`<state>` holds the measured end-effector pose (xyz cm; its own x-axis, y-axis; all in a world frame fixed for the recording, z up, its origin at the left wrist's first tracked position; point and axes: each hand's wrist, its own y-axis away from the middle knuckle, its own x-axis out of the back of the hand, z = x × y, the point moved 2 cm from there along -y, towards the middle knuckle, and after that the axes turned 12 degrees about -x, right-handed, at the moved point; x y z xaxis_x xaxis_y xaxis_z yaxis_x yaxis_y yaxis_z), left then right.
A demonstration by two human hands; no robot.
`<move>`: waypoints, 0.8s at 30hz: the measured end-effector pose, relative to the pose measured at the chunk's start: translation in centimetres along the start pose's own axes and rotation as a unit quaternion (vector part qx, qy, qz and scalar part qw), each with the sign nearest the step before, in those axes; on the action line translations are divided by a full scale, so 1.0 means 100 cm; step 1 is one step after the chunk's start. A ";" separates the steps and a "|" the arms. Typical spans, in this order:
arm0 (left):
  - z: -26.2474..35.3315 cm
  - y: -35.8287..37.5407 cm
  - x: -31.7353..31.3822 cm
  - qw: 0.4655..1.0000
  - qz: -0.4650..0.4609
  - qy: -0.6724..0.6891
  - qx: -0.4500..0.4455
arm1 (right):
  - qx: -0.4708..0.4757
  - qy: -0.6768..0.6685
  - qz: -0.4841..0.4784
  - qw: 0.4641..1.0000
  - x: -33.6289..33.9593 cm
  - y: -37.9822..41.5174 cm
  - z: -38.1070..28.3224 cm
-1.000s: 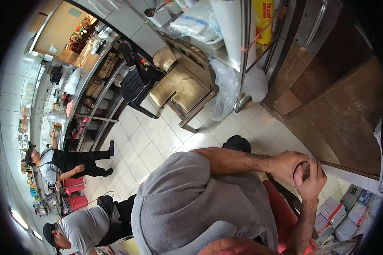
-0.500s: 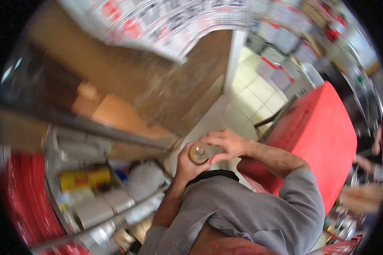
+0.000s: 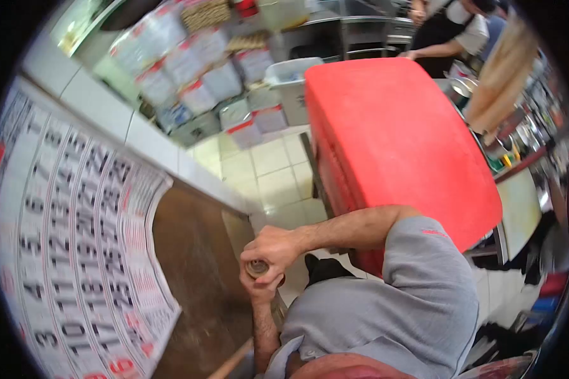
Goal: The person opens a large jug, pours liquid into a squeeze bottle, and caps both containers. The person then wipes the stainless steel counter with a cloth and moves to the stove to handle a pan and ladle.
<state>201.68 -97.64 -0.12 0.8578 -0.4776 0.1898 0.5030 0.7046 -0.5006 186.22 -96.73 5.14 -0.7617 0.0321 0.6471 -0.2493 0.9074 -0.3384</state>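
Seen from above, a small bottle [image 3: 257, 268] shows only its round, brownish top; the rest is hidden by my fingers. My right hand [image 3: 275, 249] is closed around its upper part. Lower down, my left hand [image 3: 258, 292] is wrapped around the same bottle, partly covered by the right one. Both hands are in front of my body, above the floor beside the brown panel.
A large red container [image 3: 398, 145] stands to the right of my right arm. At left hangs a wall calendar [image 3: 76, 252] over a brown panel [image 3: 193, 284]. Stacked white boxes [image 3: 199, 95] stand farther back. At the upper right another person [image 3: 446, 44] works by a counter.
My view has swung to the right, toward the red container and the other person. My right hand has moved from beside the bottle's top to closed around it.
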 end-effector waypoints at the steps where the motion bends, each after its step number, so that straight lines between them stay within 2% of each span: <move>1: -0.004 -0.013 -0.001 1.000 -0.011 0.014 0.009 | 0.009 -0.010 0.007 1.000 0.009 -0.004 0.005; 3: -0.011 -0.050 -0.012 0.999 -0.033 0.033 0.000 | -0.009 -0.004 0.034 0.999 0.029 -0.012 0.015; 6: -0.021 -0.086 -0.024 0.999 -0.045 0.017 -0.020 | -0.135 0.049 0.061 0.988 0.048 -0.019 0.030; 7: -0.026 -0.096 -0.031 0.997 -0.060 0.028 -0.025 | -0.147 0.057 0.073 0.985 0.057 -0.020 0.033; 9: -0.035 -0.115 -0.044 0.996 -0.070 0.045 -0.011 | -0.236 0.078 0.049 0.967 0.072 -0.024 0.042; 13: -0.061 -0.148 -0.064 0.990 -0.129 0.041 -0.036 | -0.312 0.091 0.048 0.944 0.096 -0.026 0.065; 15: -0.078 -0.165 -0.076 0.985 -0.155 0.072 0.011 | -0.368 0.068 0.075 0.924 0.107 -0.025 0.075; 17: -0.095 -0.187 -0.083 0.981 -0.170 0.093 -0.013 | -0.368 0.069 0.110 0.921 0.114 -0.025 0.090; 19: -0.107 -0.213 -0.093 0.970 -0.192 0.142 0.050 | -0.370 0.072 0.148 0.914 0.125 -0.030 0.111; 21: -0.113 -0.245 -0.098 0.964 -0.204 0.167 0.043 | -0.325 -0.021 0.178 0.928 0.142 -0.038 0.131; 23: -0.119 -0.284 -0.100 0.962 -0.205 0.178 0.027 | -0.365 -0.018 0.183 0.913 0.168 -0.048 0.148; 24: -0.127 -0.304 -0.102 0.961 -0.214 0.173 0.017 | -0.340 0.021 0.253 0.906 0.180 -0.052 0.164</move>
<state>176.34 -120.85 2.46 0.4873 -0.8698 0.0773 0.8108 0.4178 -0.4100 163.96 -107.75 7.36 -0.6493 0.5180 0.5568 0.5612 0.8205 -0.1088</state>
